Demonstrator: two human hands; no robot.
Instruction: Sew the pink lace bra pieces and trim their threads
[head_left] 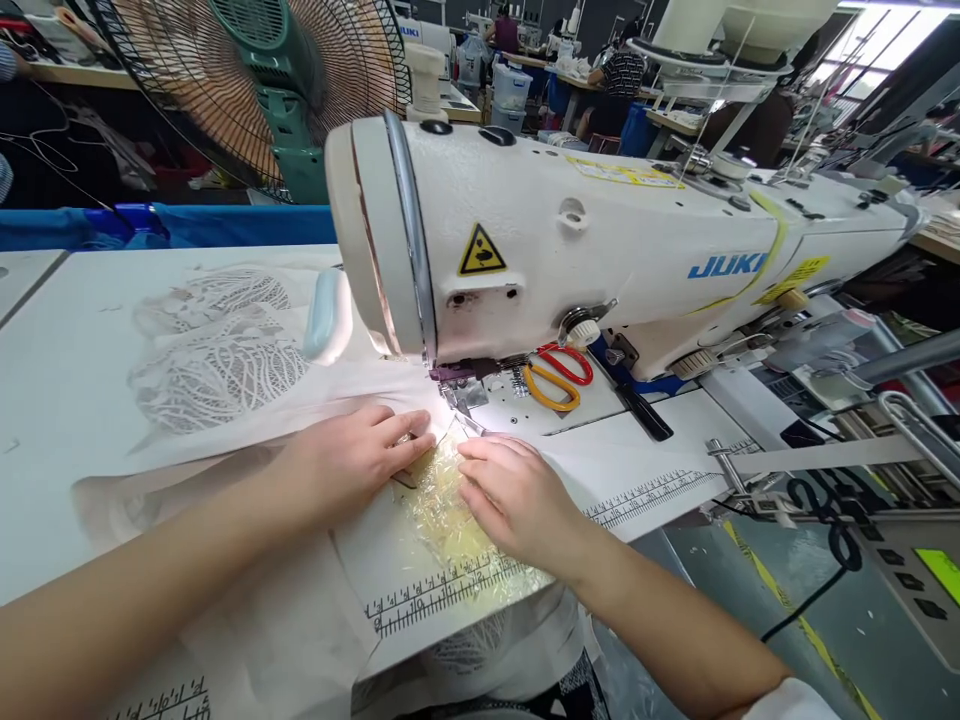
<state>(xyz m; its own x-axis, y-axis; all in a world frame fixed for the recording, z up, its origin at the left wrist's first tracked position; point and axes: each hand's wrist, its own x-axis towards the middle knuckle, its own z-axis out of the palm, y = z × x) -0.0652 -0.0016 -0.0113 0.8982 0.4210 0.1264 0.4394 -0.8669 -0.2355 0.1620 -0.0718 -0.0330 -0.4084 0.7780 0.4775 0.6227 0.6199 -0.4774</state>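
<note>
By the table's (397, 640) front edge, your left hand (367, 455) lies flat on cloth (382, 385); your right hand (525, 500) curls (can't tell its grip).

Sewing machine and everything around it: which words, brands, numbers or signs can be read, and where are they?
"JUKI": blue letters on the white sewing machine.
"JUKI", seemingly: small, on the machine behind.
Yellow triangle on the white sewing machine: a black pictogram, no words.
Ruler markings on the table: seemingly "12"; other numbers too small or skewed.
Yellow labels on the white sewing machine: too small to read.
</note>
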